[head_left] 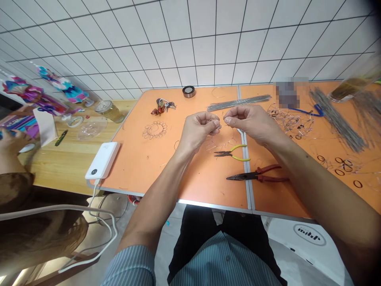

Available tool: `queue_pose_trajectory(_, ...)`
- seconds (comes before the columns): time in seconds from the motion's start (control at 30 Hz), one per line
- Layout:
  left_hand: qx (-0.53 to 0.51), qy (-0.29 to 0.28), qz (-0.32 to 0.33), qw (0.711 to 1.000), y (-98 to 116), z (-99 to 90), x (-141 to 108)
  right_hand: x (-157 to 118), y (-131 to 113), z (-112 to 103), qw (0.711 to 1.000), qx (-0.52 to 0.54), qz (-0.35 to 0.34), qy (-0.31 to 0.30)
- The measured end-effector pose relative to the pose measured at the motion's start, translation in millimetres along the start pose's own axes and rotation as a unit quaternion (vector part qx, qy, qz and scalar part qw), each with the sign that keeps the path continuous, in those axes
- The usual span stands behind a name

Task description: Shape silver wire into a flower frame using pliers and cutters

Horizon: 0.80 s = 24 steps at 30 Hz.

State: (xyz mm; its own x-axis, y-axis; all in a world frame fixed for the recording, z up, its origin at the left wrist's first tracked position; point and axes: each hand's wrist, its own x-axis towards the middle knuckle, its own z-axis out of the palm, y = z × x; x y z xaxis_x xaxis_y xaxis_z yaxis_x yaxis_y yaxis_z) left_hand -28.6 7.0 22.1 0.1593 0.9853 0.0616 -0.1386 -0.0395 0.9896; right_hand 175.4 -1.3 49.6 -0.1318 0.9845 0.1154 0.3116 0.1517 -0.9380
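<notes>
My left hand is pinched around a piece of thin wire above the orange table. Close by on the right, my right hand has its thumb and forefinger together; whatever lies between them is too small to make out. Under the hands, a looped wire ring shows in part. Yellow-handled pliers lie just below, and red-handled long-nose pliers lie nearer the front edge. Another looped wire ring rests to the left.
A bundle of straight wires, black tape roll and keys lie behind. Wire scraps and grey wires cover the right. A white power bank sits left; another person's hand is at far left.
</notes>
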Motion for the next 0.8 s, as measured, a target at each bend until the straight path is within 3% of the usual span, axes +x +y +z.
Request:
queue_pose_trajectory(0.4,-0.017,-0.009,-0.001,1.000,-1.5,3.1,-1.3,-1.6,5.7,-3.7,0.998,0.046,0.019,-0.049)
queue_pose_trajectory(0.6,-0.041,-0.025,-0.056,0.997,-2.6,3.2,0.3,-2.0,14.3,-1.7,0.995,0.083,0.045,-0.033)
queue_pose_trajectory(0.8,-0.027,-0.047,-0.070,0.996,-7.3,1.4,1.8,-1.7,22.6,0.3,0.992,0.111,0.046,-0.030)
